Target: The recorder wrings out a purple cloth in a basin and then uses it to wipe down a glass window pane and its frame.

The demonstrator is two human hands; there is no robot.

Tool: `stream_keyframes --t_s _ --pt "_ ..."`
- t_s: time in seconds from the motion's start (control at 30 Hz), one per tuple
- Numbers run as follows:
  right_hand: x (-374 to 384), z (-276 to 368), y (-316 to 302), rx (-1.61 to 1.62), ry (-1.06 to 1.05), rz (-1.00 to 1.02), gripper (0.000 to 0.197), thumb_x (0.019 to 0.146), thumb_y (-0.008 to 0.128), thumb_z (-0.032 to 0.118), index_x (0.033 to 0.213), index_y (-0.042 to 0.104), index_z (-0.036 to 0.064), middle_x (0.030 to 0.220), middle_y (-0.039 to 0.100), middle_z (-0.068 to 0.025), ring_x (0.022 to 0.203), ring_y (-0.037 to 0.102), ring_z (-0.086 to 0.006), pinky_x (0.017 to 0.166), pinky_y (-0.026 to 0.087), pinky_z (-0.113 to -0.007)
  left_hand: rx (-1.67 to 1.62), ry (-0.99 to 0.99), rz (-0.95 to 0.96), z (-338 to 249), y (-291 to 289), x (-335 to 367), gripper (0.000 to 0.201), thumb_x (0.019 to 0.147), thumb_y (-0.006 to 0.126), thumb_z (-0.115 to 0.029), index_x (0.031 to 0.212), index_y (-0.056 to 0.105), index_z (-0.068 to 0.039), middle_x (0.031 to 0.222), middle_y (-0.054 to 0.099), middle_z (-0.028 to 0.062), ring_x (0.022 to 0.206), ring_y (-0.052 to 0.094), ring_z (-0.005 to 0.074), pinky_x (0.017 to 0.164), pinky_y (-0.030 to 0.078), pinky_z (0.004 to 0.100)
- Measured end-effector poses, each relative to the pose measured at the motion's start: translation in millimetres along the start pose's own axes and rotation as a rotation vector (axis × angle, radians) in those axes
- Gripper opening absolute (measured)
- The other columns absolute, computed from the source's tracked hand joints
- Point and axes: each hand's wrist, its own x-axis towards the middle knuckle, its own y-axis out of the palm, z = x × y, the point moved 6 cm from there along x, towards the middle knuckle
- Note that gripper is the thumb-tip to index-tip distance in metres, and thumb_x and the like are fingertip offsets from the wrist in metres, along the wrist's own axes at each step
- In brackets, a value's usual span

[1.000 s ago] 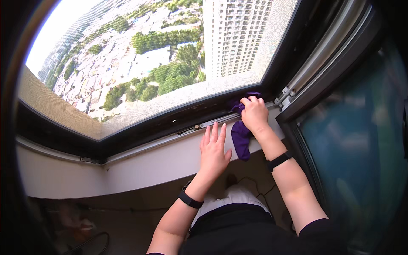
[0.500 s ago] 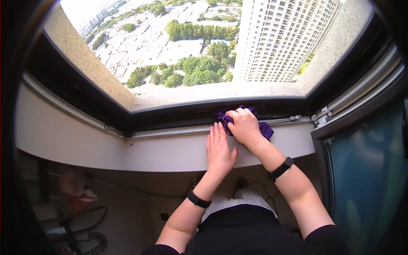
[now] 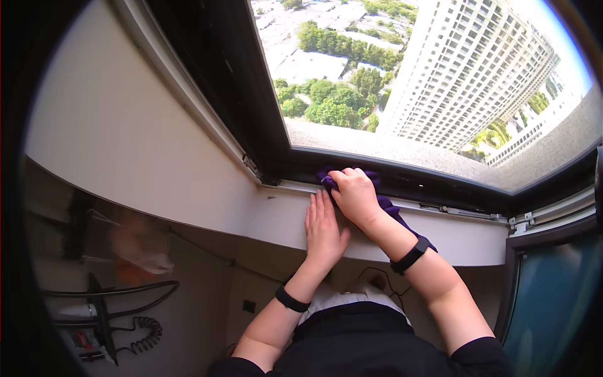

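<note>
A purple cloth is bunched under my right hand, whose fingers are closed on it. That hand presses the cloth against the bottom of the black window frame, close to its left corner. A loose end of the cloth trails over the white sill and partly under my right forearm. Flat on the sill just left of it lies my left hand, fingers stretched out and fingertips at the metal track. Nothing is in the left hand.
A metal hinge stay runs along the frame's lower right. The opened window sash stands at the right. Beyond the opening are a tall building and trees, far below. Under the sill at lower left are black hoses and a coiled cord.
My view has turned, so the window now sits tilted and farther right. Both hands and the cloth have shifted left along the frame, nearer its left corner. More of the cloth trails to the right.
</note>
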Motion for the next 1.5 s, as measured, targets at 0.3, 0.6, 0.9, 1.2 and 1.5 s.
stream_keyframes --t_s 0.3,0.6,0.9,1.2,1.5 --pt "48 76 45 0.245 -0.036 -0.021 0.041 0.079 0.068 0.011 0.118 0.06 0.0025 0.1 0.062 -0.0193 0.095 0.06 -0.0364 0.087 0.051 -0.043 -0.149 -0.013 -0.233 58 -43 5 0.082 0.074 0.077 -0.01 0.143 0.037 0.006 0.147 0.038 0.0312 0.136 0.036 0.0475 0.113 0.032 0.0503" --pt "44 67 46 -0.152 -0.056 0.217 0.025 0.076 0.067 0.007 0.101 0.066 0.004 0.105 0.058 -0.0142 0.098 0.061 -0.0317 0.072 0.06 -0.04 -0.287 0.033 -0.099 40 -29 9 0.076 0.075 0.077 -0.013 0.139 0.041 0.007 0.144 0.04 0.0311 0.136 0.037 0.0485 0.112 0.032 0.0527" --pt "11 13 2 -0.297 0.048 0.283 0.037 0.074 0.07 0.012 0.111 0.068 0.0085 0.101 0.06 -0.0119 0.096 0.062 -0.0293 0.072 0.058 -0.039 -0.205 0.134 -0.016 -28 -1 7 0.064 0.074 0.078 -0.012 0.128 0.05 0.004 0.128 0.052 0.0258 0.122 0.048 0.043 0.102 0.041 0.0504" --pt "-37 -45 -49 -0.358 0.104 0.247 0.039 0.076 0.067 0.012 0.115 0.069 0.0095 0.099 0.059 -0.0106 0.096 0.062 -0.0271 0.07 0.058 -0.037 -0.206 0.242 0.116 -90 49 -2 0.07 0.077 0.076 -0.017 0.135 0.045 0.005 0.135 0.048 0.0279 0.13 0.041 0.0461 0.113 0.032 0.0548" --pt "-74 -90 -90 -0.382 0.131 0.197 0.038 0.076 0.066 0.011 0.113 0.07 0.0119 0.099 0.059 -0.0093 0.094 0.062 -0.0265 0.071 0.057 -0.036 -0.288 0.302 0.28 -139 89 -6 0.074 0.078 0.074 -0.015 0.14 0.04 0.005 0.141 0.042 0.0281 0.137 0.036 0.0434 0.118 0.027 0.0527"
